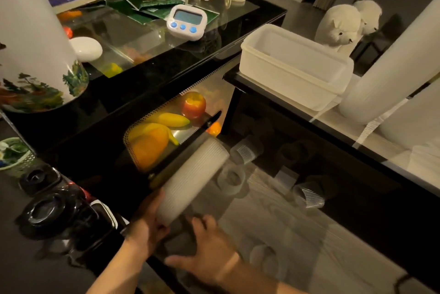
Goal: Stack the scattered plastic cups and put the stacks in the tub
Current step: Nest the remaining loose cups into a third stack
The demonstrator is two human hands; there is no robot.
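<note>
My left hand [147,220] grips the cup stack [192,179] at its base; my right hand [209,246] hovers spread, tub [292,67] well apart

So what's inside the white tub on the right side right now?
The white tub looks empty: bare pale inner walls show and no cups are visible. Its near wall hides part of the floor, so that strip cannot be checked. The cup stack is in the left hand.

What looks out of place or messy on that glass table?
Several clear plastic cups lie tipped on their sides on the glass table, for instance one beside the stack and another further right. The left hand holds a long stack of cups tilted, and the white tub looks empty.
</note>
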